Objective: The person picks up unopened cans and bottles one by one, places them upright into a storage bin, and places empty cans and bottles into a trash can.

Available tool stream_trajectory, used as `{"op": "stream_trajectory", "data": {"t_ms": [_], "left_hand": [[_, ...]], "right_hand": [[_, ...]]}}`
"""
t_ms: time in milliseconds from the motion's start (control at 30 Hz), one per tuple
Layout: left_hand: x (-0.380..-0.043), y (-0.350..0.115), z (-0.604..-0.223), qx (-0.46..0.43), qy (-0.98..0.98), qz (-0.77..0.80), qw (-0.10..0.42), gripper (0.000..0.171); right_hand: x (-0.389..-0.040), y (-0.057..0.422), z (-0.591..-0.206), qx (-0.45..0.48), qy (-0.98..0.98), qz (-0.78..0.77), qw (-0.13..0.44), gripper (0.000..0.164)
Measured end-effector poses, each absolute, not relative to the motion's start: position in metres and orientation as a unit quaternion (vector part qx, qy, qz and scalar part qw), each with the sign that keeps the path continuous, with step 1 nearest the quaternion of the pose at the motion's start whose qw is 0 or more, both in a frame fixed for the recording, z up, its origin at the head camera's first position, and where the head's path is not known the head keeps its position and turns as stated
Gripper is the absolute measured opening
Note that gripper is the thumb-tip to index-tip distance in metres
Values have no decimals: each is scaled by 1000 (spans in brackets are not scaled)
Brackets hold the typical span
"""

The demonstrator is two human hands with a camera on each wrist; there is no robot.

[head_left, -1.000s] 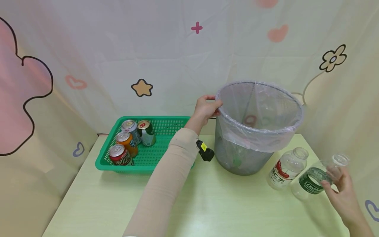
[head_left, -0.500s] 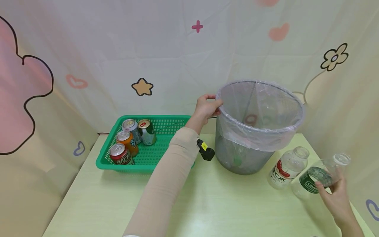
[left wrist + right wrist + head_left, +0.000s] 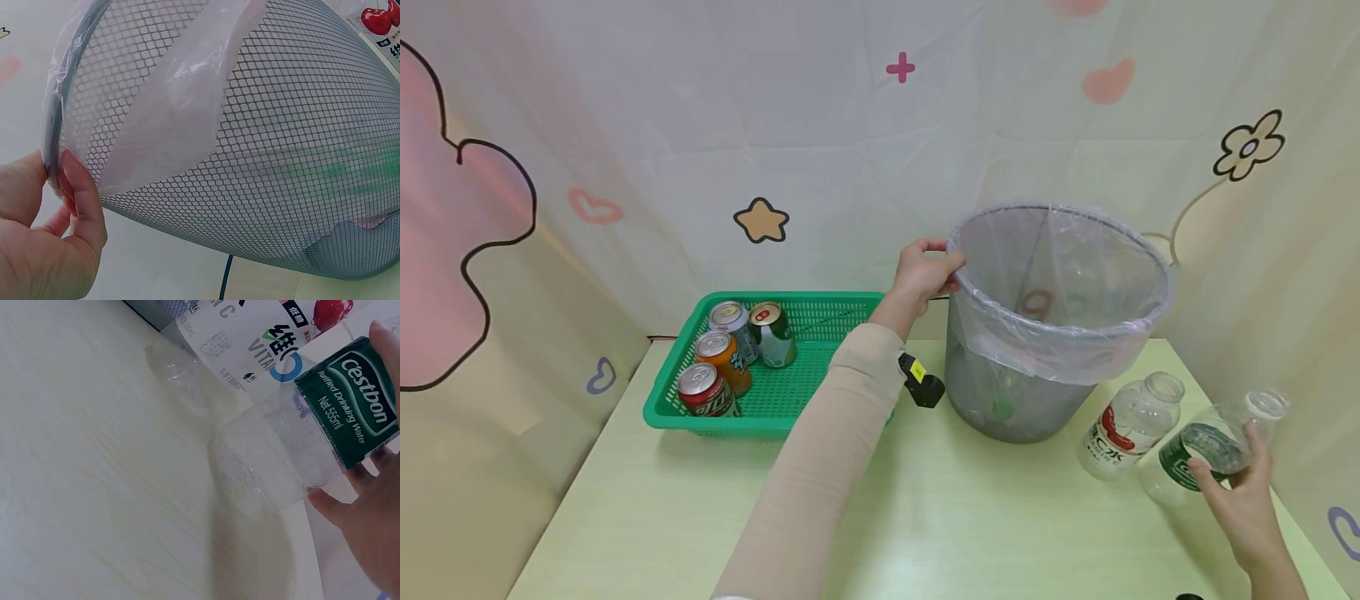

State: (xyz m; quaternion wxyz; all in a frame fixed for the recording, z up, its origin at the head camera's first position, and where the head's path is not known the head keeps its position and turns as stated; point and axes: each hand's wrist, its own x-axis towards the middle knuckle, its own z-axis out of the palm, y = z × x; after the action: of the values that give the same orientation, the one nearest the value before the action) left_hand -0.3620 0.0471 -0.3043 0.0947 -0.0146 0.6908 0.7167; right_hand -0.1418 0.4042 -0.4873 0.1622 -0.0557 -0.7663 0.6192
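My left hand [image 3: 922, 271] pinches the rim of a grey wire-mesh wastebasket [image 3: 970, 387], thumb and fingers on either side of it. A thin translucent bin liner [image 3: 1052, 354] is folded over that rim. On the right, my right hand [image 3: 1246, 512] grips a clear plastic water bottle [image 3: 1210, 443] around its green "C'estbon" label [image 3: 357, 400]. The bottle stands on the table, its neck toward the upper right in the head view. Close beside it is a clear bottle with a cherry label [image 3: 1123, 429]. Something green shows through the mesh low in the wastebasket.
A green plastic basket [image 3: 737, 423] stands at the left back. In it are several drink cans, among them a red can [image 3: 706, 392], an orange can [image 3: 724, 360] and a green can [image 3: 772, 335]. A patterned curtain [image 3: 820, 108] hangs behind the table.
My right hand has shifted left and slightly down along the water bottle, its thumb moving across the label. The bottle itself has barely moved. My left hand keeps its hold on the rim.
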Motion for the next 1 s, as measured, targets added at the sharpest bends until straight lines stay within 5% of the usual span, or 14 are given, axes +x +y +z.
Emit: {"op": "stream_trajectory", "data": {"t_ms": [567,1000], "left_hand": [[-362,48,-304,-20,686,721,94,28],[-362,47,-305,-12,682,725,96,28]], "right_hand": [[-169,449,-541,-74,-722,651,220,79],[-167,432,-510,-114,-737,623,234,75]]}}
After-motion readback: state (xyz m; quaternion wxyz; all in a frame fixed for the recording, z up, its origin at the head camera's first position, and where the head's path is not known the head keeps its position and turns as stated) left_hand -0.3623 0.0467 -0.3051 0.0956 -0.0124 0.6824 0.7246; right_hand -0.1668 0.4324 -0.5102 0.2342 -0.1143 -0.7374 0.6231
